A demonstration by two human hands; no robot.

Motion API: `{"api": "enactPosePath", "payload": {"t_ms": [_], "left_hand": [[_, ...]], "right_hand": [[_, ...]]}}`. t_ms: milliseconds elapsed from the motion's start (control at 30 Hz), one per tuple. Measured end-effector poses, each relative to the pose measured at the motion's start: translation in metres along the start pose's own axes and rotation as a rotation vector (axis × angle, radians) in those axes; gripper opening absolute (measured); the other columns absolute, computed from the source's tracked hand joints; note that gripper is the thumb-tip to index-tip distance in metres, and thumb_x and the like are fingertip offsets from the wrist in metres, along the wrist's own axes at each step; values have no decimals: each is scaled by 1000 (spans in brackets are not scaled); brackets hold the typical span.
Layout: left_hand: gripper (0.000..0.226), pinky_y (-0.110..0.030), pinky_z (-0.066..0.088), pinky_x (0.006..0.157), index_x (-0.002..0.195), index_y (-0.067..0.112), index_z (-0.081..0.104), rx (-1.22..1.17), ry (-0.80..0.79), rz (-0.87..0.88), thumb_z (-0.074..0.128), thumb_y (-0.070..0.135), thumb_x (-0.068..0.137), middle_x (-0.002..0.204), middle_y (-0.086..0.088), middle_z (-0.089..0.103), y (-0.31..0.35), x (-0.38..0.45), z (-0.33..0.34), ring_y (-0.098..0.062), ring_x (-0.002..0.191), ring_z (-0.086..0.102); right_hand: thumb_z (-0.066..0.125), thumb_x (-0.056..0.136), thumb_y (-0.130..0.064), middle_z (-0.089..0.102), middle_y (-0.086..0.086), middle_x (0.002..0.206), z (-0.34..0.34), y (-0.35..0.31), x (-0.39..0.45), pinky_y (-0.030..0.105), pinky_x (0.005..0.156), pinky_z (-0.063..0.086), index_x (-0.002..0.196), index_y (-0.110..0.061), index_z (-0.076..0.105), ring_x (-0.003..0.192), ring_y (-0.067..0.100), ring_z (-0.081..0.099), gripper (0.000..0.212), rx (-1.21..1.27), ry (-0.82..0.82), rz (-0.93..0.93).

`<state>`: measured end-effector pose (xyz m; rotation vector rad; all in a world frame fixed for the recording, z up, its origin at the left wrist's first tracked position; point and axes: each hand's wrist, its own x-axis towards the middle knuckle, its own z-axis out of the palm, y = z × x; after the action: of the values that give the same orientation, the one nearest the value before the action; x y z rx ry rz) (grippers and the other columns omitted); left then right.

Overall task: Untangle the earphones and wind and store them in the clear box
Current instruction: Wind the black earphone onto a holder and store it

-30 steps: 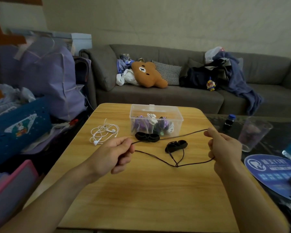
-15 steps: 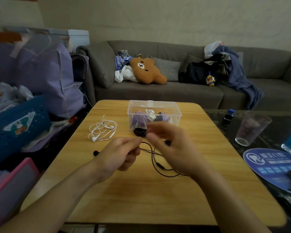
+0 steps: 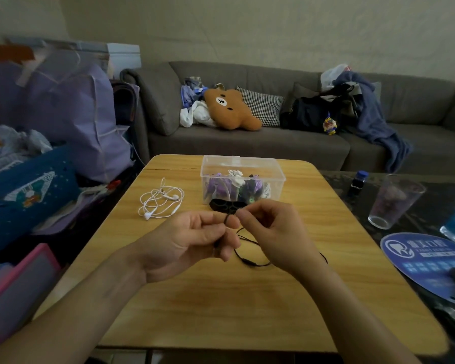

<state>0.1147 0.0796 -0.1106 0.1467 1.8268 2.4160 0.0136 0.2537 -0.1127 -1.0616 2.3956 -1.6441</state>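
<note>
Hands winding black cord over table.
We see the left hand [image 3: 192, 240] palm-up, fingers curled, black cord [image 3: 250, 260] looped round a fingertip; right hand [image 3: 271, 229] pinches the same cord just beside it, rest of the cord trails on the table [image 3: 247, 306]. Clear box [image 3: 243, 179] sits behind the hands with earphones inside, a black holder [image 3: 227, 205] touching its front. White earphones [image 3: 161, 200] lie left of the box.

You look at a grey sofa [image 3: 286, 143] standing against a pale wall [image 3: 247, 30]. The wooden counter [image 3: 234, 298] stands before it in dim light.
</note>
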Motion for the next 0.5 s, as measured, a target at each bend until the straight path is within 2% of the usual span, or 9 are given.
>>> {"api": "enactPosePath", "payload": {"t_ms": [67, 133, 233, 300, 367, 433, 500], "left_hand": [[31, -31, 55, 73, 111, 0, 70, -32, -10, -15, 74, 17, 85, 95, -16, 72, -2, 1, 0, -18, 65, 65], [38, -30, 56, 71, 105, 5, 75, -66, -32, -32, 83, 31, 78, 96, -15, 74, -2, 0, -1, -16, 63, 68], [29, -29, 57, 68, 95, 10, 78, -126, -6, -16, 78, 34, 79, 91, -13, 74, 0, 1, 5, -20, 72, 71], [21, -27, 55, 64, 91, 11, 79, -165, 108, 39, 63, 23, 86, 96, -13, 74, 2, 3, 10, -23, 84, 72], [24, -24, 50, 59, 88, 10, 80, -192, 223, 85, 56, 14, 86, 102, -14, 75, 2, 6, 11, -20, 87, 72], [22, -20, 46, 52, 86, 6, 78, -212, 309, 119, 57, 9, 83, 107, -17, 74, 2, 8, 10, -20, 87, 73], [19, -17, 42, 46, 90, 1, 74, -200, 375, 144, 58, 8, 81, 110, -19, 73, -1, 9, 7, -23, 93, 74]], "right_hand": [[68, 93, -34, 62, -8, 61, 2, 1, 0, 19, 53, 40, 87, -22, 73, 53, 1, 51, 14, -8, 16, 15], [68, 93, -37, 55, -10, 55, 5, 2, 0, 18, 50, 36, 84, -24, 72, 49, 2, 46, 16, -39, 41, 27], [66, 94, -40, 51, -13, 51, 6, 4, 1, 17, 48, 33, 82, -25, 71, 48, 3, 43, 20, -64, 71, 39], [60, 97, -40, 53, -7, 55, 5, 4, 1, 23, 49, 35, 84, -26, 71, 49, 3, 43, 21, -126, -26, 37], [54, 101, -39, 57, -2, 62, 5, 1, -2, 27, 53, 40, 91, -29, 70, 52, 3, 45, 22, -214, -224, 13], [49, 104, -37, 57, -5, 66, 7, -2, -6, 21, 55, 39, 105, -32, 69, 54, 1, 48, 21, -248, -417, 13], [47, 105, -34, 56, -8, 67, 11, -4, -8, 18, 58, 39, 120, -31, 66, 57, 1, 50, 24, -288, -487, 15]]}}
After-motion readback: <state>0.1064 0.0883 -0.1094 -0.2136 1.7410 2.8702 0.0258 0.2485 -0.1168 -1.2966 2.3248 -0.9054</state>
